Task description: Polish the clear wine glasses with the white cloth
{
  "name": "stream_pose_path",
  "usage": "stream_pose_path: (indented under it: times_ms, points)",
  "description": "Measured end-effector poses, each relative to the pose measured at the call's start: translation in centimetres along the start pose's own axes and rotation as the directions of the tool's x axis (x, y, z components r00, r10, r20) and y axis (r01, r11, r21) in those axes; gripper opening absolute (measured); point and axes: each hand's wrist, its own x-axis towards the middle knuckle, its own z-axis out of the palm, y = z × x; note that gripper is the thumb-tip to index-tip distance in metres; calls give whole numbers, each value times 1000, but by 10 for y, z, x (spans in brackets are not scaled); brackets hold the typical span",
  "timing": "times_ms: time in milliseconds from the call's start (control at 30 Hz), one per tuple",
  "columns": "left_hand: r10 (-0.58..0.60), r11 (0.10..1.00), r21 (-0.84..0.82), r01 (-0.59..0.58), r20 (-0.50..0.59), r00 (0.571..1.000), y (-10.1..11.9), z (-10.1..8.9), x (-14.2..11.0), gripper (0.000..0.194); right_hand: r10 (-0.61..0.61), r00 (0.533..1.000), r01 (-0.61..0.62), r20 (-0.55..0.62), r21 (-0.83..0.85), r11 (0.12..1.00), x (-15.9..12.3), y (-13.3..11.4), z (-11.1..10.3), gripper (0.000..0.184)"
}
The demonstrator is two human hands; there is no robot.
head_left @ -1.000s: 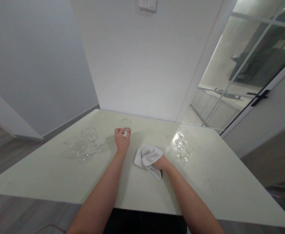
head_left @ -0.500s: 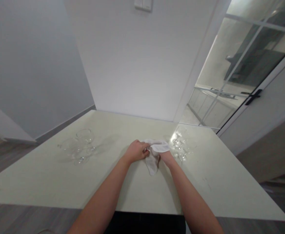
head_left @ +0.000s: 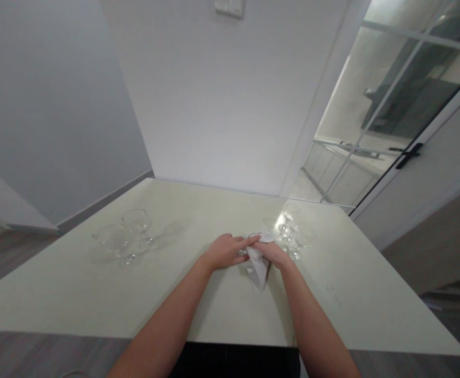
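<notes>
My left hand (head_left: 226,252) is closed around a clear glass (head_left: 243,253), of which only a shiny bit shows between the fingers. Its forefinger reaches across to the other hand. A white cloth (head_left: 258,273) is bunched in my right hand (head_left: 274,253), pressed against the glass, with one corner hanging toward me. Both hands meet just above the middle of the white table (head_left: 230,320). Most of the glass is hidden by cloth and fingers.
Two clear stemmed glasses lie tipped at the left, a rear one (head_left: 136,221) and a nearer one (head_left: 112,239). Several more stemmed glasses (head_left: 294,239) are grouped close to the right of my right hand. A white wall (head_left: 222,115) borders the table's far edge.
The left hand has moved slightly right, its forefinger now over the cloth by the right hand. The cloth is more tightly bunched and its hanging corner has shifted right.
</notes>
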Motion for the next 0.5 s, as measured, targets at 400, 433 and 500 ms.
stream_pose_path:
  times_ms: [400, 433, 500]
  points:
    - [-102, 993, -60, 102, 6, 995, -6, 4, 2, 41, -136, 967, 132, -213, -34, 991, 5, -3, 9, 39]
    - [-73, 996, -55, 73, 10, 997, -5, 4, 3, 39, -101, 961, 106, -259, 7, 994, 6, -2, 8, 41]
    - [-19, 999, -39, 19, 13, 1000, -2, 3, 3, 39, -5, 970, 29, -242, 95, 995, 8, 1, 5, 49]
